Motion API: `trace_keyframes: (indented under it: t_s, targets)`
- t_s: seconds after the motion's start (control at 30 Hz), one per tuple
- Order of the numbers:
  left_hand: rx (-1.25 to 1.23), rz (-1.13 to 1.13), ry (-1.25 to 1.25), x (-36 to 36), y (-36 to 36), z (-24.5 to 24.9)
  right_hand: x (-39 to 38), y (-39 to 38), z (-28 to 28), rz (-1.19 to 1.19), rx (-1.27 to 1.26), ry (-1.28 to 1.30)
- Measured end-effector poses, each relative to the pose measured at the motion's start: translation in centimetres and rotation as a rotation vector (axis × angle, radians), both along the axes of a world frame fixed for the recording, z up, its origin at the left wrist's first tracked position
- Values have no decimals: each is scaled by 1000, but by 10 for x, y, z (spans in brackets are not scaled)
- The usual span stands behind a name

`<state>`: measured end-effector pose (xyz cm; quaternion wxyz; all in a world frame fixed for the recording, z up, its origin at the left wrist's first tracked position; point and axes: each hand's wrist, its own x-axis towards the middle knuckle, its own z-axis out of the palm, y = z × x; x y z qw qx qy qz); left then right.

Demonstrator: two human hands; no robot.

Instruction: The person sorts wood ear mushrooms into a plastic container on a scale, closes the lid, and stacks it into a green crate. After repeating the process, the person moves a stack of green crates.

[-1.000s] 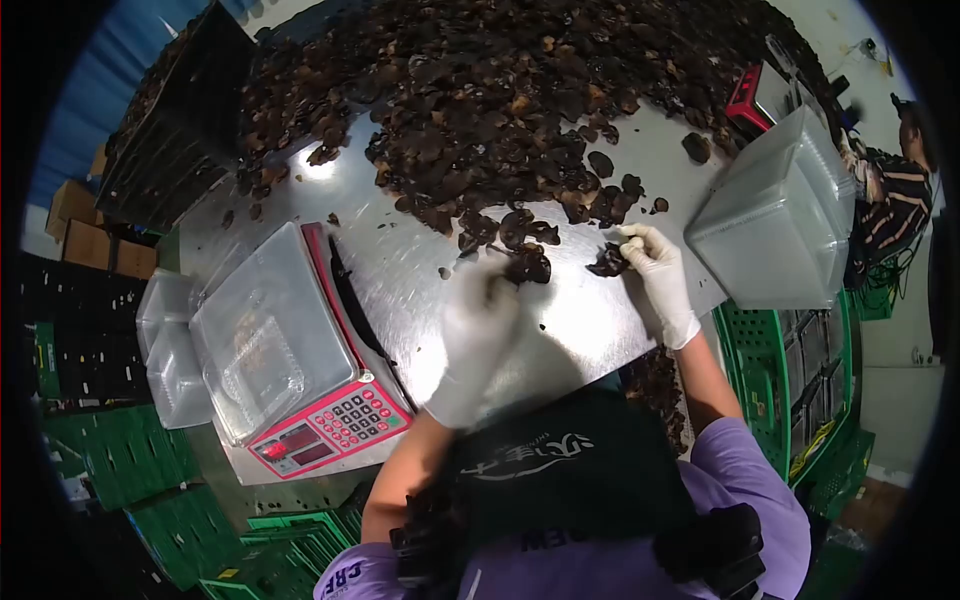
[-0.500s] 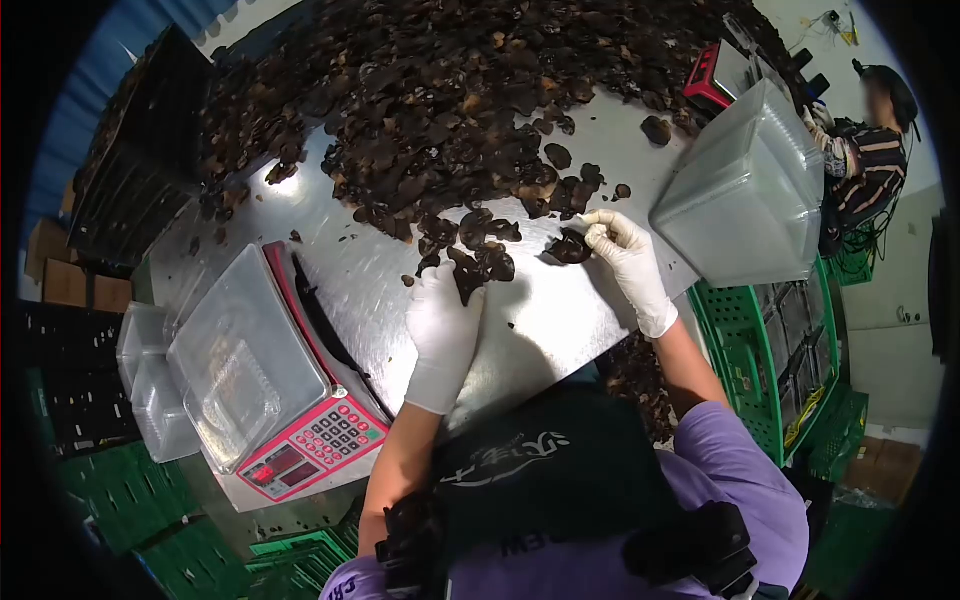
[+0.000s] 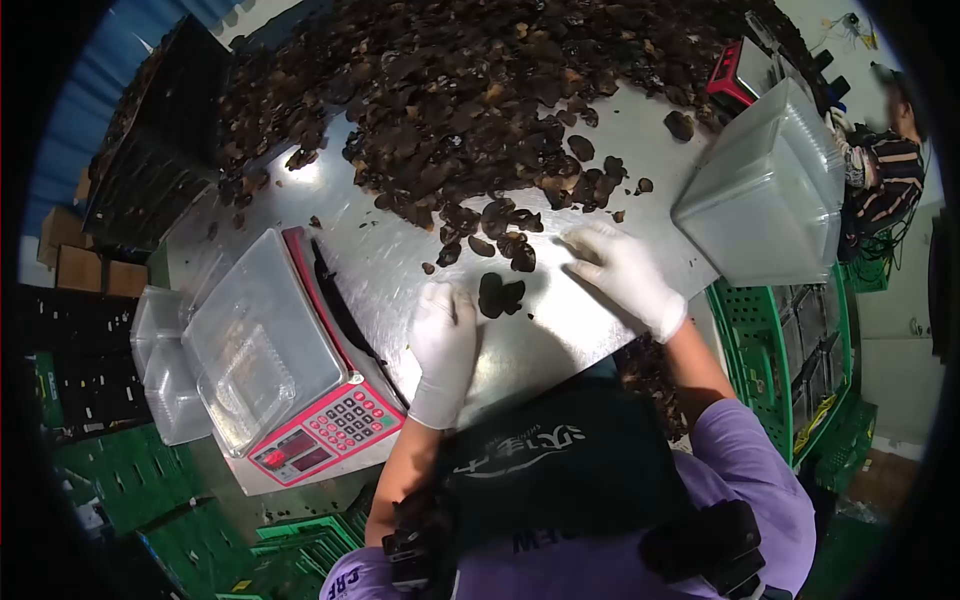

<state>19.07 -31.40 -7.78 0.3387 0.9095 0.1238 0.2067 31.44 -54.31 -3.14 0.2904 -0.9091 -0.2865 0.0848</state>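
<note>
A broad spread of dark brown wood ear mushrooms (image 3: 450, 130) covers the far part of the metal table (image 3: 545, 345). One separate wood ear mushroom (image 3: 500, 295) lies on bare metal between my hands. Just left of it is my left hand (image 3: 443, 335), white-gloved, its fingers curled together; whether anything is inside them is hidden. My right hand (image 3: 622, 275), also gloved, is low over the metal on the other side, fingers stretched and thumb apart, holding nothing visible. Several loose mushrooms lie a little beyond both hands.
At the left stands a red scale (image 3: 340, 425) with a clear plastic tub (image 3: 265, 340) on it. Stacked clear tubs (image 3: 765, 190) stand at the right edge, above green crates (image 3: 745, 325). A person (image 3: 885, 165) sits at the far right.
My right hand's pinch has opened, and its fingers now stretch out. The mushroom near its fingertips is gone from that spot; one now lies between my hands. My left hand has drawn slightly nearer me.
</note>
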Motion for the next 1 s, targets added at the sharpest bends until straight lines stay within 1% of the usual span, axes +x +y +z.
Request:
trace_keyframes:
  t_s: [0.03, 0.1, 0.13, 0.17, 0.23, 0.27, 0.3, 0.37, 0.43, 0.47, 0.5, 0.53, 0.57, 0.6, 0.63, 0.67, 0.7, 0.77, 0.8, 0.83, 0.9, 0.93, 0.97, 1.0]
  targets:
    - [8, 6, 2, 2, 4, 3, 4, 19, -9, -18, 30, -5]
    - [182, 147, -1, 12, 11, 8, 16, 48, -33, -77, 191, -137]
    - [137, 171, 147, 21, 12, 10, 19, 61, -39, -113, 202, -192]
    - [139, 175, 145, 29, 12, 8, 18, 65, -40, -110, 205, -193]
    - [394, 151, 181, 41, 12, -1, 15, 71, -35, -19, 113, -29]
    - [401, 143, 158, 45, 11, -4, 8, 67, -29, -26, 72, -43]
    - [398, 144, 154, 45, 11, -4, 5, 62, -27, 11, 121, -29]
    - [360, 133, 111, 39, 7, -3, 11, 55, -26, -4, 96, 73]
    - [326, 86, 117, 32, 5, 0, 21, 59, -28, -51, 109, 37]
    - [127, 2, 129, 30, 5, 3, 28, 64, -31, -92, 124, 2]
    - [-71, -78, 140, 28, 5, 8, 33, 70, -32, -87, 192, 1]
    - [-41, -8, 102, 34, 1, 13, 37, 77, -30, -93, 181, -35]
    - [-40, -6, 104, 42, 3, 12, 39, 85, -28, -99, 171, -70]
    - [47, 29, 14, 54, 7, 7, 40, 90, -31, -97, 171, -70]
    - [132, 64, -77, 66, 9, 3, 42, 94, -37, -20, 136, -125]
    - [187, 114, -40, 77, 9, -2, 43, 96, -40, 58, 101, -180]
    - [187, 117, -43, 77, 11, -3, 43, 92, -40, 138, 72, -165]
    - [141, 0, 183, 77, 16, -4, 34, 82, -22, 171, 134, 92]
    - [117, -60, 123, 69, 17, -6, 33, 75, -24, 189, 174, 131]
    - [119, -64, 126, 61, 17, -1, 31, 67, -23, 185, 177, 134]
    - [-148, -72, 34, 47, 17, 9, 27, 55, -19, 97, 202, 173]
    - [-222, 24, 47, 45, 18, 9, 30, 52, -21, 47, 207, 188]
    - [-296, 114, 149, 44, 21, 13, 31, 51, -19, 26, 201, 158]
    - [-213, 104, 89, 46, 28, 4, 33, 53, -21, -5, 199, 131]
